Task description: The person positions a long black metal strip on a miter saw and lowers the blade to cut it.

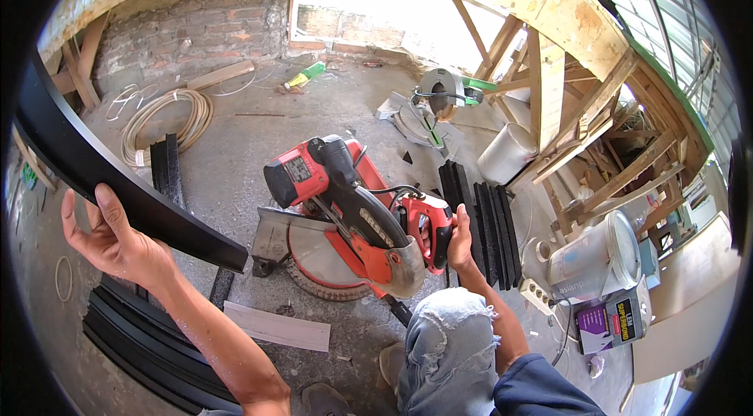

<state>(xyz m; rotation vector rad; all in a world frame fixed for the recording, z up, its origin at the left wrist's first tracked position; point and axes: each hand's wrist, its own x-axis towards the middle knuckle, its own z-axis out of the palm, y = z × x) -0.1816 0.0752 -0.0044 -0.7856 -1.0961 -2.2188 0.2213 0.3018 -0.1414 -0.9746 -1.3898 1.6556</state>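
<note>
A red and black miter saw [337,208] stands on the floor in front of me, its round blade guard and base tilted in view. My right hand [461,239] is closed round its handle, with the fingers partly hidden behind it. A long black board [149,192] slants from the upper left down to the saw's metal fence [286,236]. Beside its lower edge is my left hand [118,239], fingers spread and thumb overlapping the board. Beyond the saw's handle several black strips [482,220] lie side by side.
More black boards [149,345] are stacked at lower left, near a pale plank [278,326]. Behind are a coiled hose [176,122], a green bottle [306,75] and another miter saw [435,102]. At right stand a white bucket [592,259], a power strip [537,294] and timber framing [596,118].
</note>
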